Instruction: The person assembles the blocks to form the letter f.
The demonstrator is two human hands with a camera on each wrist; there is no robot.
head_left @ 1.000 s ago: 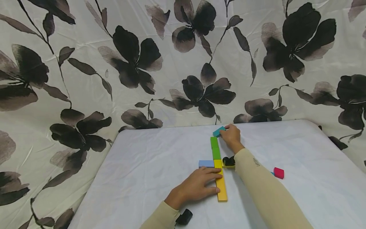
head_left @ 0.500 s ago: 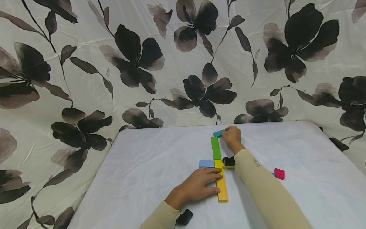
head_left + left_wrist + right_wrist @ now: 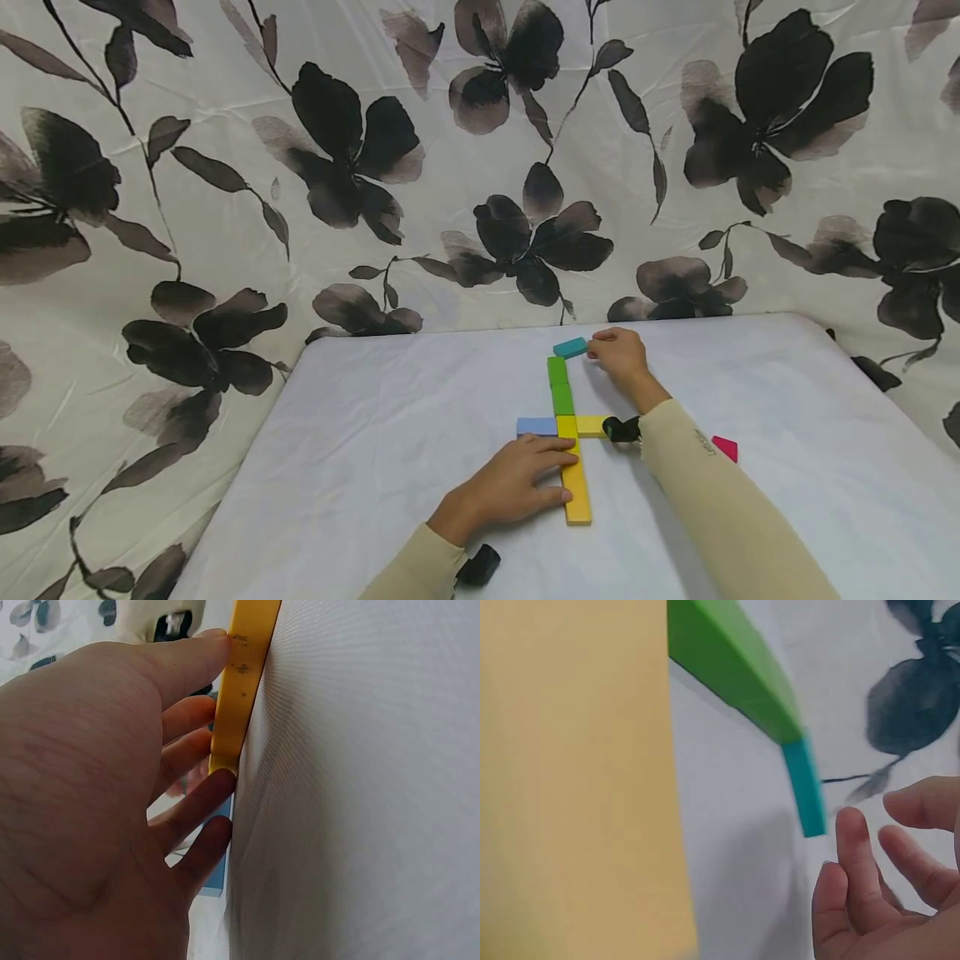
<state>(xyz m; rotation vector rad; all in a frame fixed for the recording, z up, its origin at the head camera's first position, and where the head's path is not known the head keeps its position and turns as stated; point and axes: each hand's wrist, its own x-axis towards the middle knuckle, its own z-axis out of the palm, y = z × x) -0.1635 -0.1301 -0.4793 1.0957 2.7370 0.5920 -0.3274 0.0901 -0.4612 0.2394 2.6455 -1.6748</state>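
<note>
Green blocks [image 3: 561, 385], yellow blocks [image 3: 577, 492], a blue block [image 3: 536, 427] and another yellow block [image 3: 591, 426] form a cross on the white cloth. A teal block [image 3: 570, 347] lies slantwise at its far end, its left part close to the green. My right hand [image 3: 618, 358] is just right of the teal block; in the right wrist view a gap separates its loosely bent fingers from that block [image 3: 804, 787]. My left hand [image 3: 510, 475] rests along the left side of the yellow blocks, thumb and fingertips touching them, as the left wrist view shows too.
A red block [image 3: 725, 447] sits to the right, partly hidden by the right sleeve [image 3: 720, 483]. Black wrist devices [image 3: 480, 567] are on both wrists. Behind the table's far edge hangs a floral cloth [image 3: 435, 208].
My right hand has let go of the teal block and drawn back to the right. The block has turned to lie flatter across the column's end. My left hand stays in place.
</note>
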